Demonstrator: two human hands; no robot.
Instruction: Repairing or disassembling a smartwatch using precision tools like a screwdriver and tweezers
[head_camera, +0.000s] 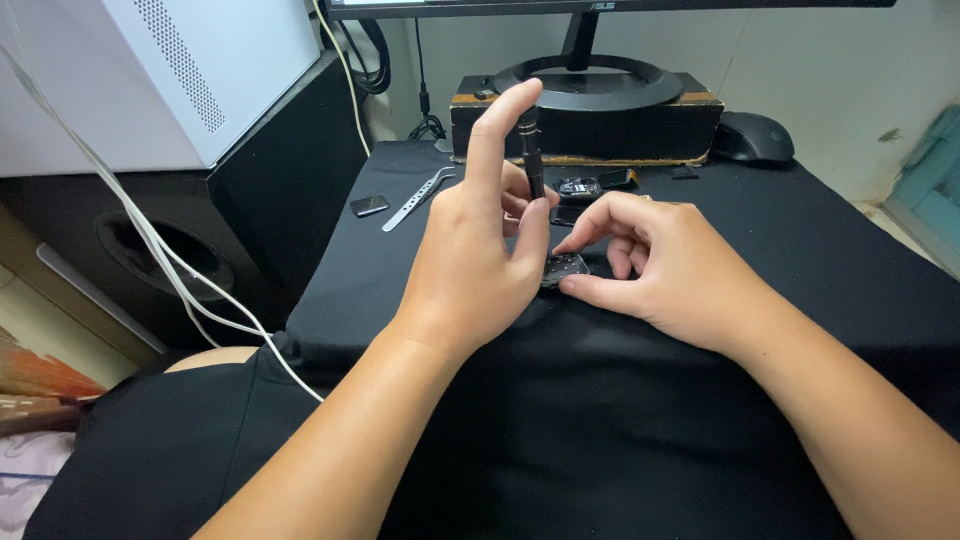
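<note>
Left hand (470, 260) holds screwdriver (531, 150); right hand (665, 265) steadies small black device (563, 267).

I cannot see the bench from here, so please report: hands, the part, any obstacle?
Left hand shut on upright screwdriver, forefinger on its cap. Right hand pinches small dark part on black cloth. Tweezers lie apart, nothing blocking.

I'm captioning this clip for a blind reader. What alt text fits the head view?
The left hand holds a slim dark screwdriver upright, index finger on its top, over a small round black device that the right hand steadies on a black cloth. Behind lie metal tweezers, a monitor stand and a mouse.
</note>
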